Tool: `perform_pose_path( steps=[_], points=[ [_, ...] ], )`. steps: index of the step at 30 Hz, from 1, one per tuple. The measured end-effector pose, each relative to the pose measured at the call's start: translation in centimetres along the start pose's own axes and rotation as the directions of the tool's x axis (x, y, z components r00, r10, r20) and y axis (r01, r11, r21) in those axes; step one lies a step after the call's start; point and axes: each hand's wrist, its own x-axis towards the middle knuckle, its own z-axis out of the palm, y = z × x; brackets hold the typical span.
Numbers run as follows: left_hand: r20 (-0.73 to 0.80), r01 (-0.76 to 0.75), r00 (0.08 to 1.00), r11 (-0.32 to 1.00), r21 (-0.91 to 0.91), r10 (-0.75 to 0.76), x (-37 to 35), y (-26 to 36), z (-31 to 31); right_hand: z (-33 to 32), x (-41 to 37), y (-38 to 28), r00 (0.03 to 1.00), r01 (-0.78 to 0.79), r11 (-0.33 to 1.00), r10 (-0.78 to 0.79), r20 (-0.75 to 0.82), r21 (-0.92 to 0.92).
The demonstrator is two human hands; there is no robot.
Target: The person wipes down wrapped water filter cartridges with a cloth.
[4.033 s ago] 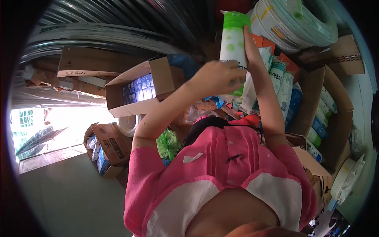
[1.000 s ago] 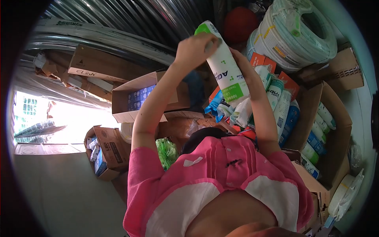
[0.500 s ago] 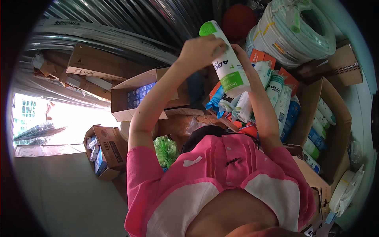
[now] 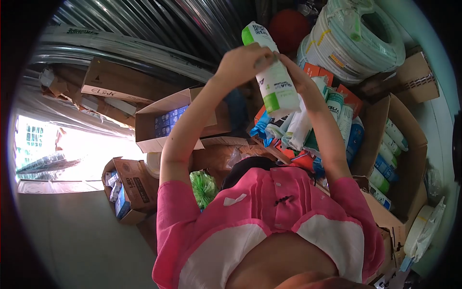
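One packet (image 4: 279, 91), tilted, is clamped between left hand (image 4: 243, 62), curled over its front, and right hand (image 4: 299, 79) alongside, fingertips hidden. Probably light, soft, slippery; grip mid-body. Other packets (image 4: 299, 129) lie beneath; hose coil (image 4: 332, 55) beyond.

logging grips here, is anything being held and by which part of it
Yes, a white-and-green pack: the right hand holds its side near the middle, the left hand lies across its upper half.
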Motion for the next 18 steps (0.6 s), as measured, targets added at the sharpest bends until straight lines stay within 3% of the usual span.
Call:
perform_pose_path(
  steps=[2,3,4,6,7,9,12,14,15,18],
  points=[
    [-0.007,0.023,1.0,1.0,0.02,-0.023,0.0,0.9,-0.8,0.0,0.2,0.5,0.997,0.052,0.998,-0.05,0.067,-0.021],
    [-0.01,0.028,1.0,0.999,0.031,-0.028,-0.1,1.5,-1.0,-0.9,0.5,1.4,0.98,0.039,0.979,-0.076,0.182,0.2],
    [-0.05,-0.055,0.997,0.998,0.029,0.057,-1.0,2.6,0.1,0.0,0.0,1.3,0.988,0.088,0.983,-0.106,0.109,0.16],
    [0.125,-0.31,0.944,0.95,0.023,0.305,-2.6,5.8,0.1,4.0,-2.1,1.5,0.986,0.163,0.984,-0.16,-0.039,0.076],
    [0.145,-0.342,0.93,0.94,-0.003,0.338,-2.9,6.3,0.3,6.7,-3.5,2.3,0.957,0.257,0.965,-0.246,-0.155,0.057],
    [0.177,-0.403,0.896,0.913,-0.057,0.406,-3.3,6.9,0.8,6.6,-3.6,2.2,0.971,0.206,0.977,-0.199,-0.131,0.046],
    [0.03,-0.257,0.966,0.949,0.184,0.256,-1.8,4.3,-0.2,4.8,-3.7,1.2,0.993,0.105,0.994,-0.107,-0.052,-0.039],
    [-0.122,-0.075,0.988,0.981,0.179,0.098,-0.3,1.3,-0.6,4.6,-4.2,0.7,0.996,-0.01,0.989,0.023,0.082,-0.148],
    [-0.232,-0.034,0.97,0.985,0.172,0.074,0.4,0.3,-0.7,4.5,-4.1,1.0,0.999,-0.018,0.991,0.023,0.033,-0.134],
    [-0.227,0.074,0.973,0.984,0.165,-0.035,0.4,0.9,-0.8,4.0,-4.1,1.4,0.999,0.04,0.989,-0.034,0.043,-0.144]
  ],
)
